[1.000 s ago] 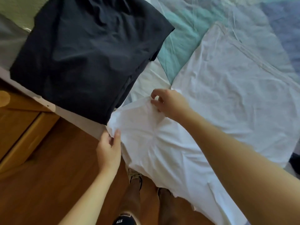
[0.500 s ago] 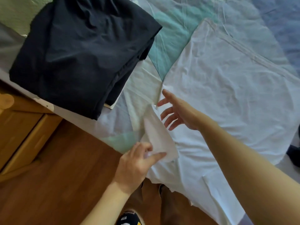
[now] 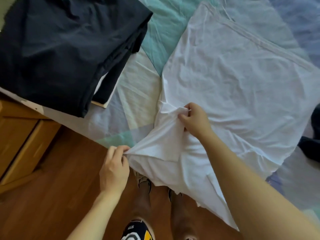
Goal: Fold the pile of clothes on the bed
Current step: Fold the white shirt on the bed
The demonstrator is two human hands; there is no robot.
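Note:
A white T-shirt [image 3: 239, 80] lies spread across the bed, its near end hanging over the bed's edge. My left hand [image 3: 115, 168] pinches the tip of the shirt's sleeve at the bed's edge and pulls it taut. My right hand [image 3: 194, 119] grips a bunch of the same sleeve's cloth higher up, on the bed. A folded dark navy garment [image 3: 60, 47] lies at the bed's left corner, apart from both hands.
The bed [image 3: 138, 84] has a pale teal, white and lilac cover. A wooden drawer unit [image 3: 19, 135] stands at the left on the wooden floor [image 3: 57, 196]. Another dark garment [image 3: 311, 144] shows at the right edge. My legs and shoes stand below the shirt.
The sleeve had been flipped inward by my left hand while the right hand opened. Now both hands hold the sleeve again, the left pulling it out toward the bed's edge.

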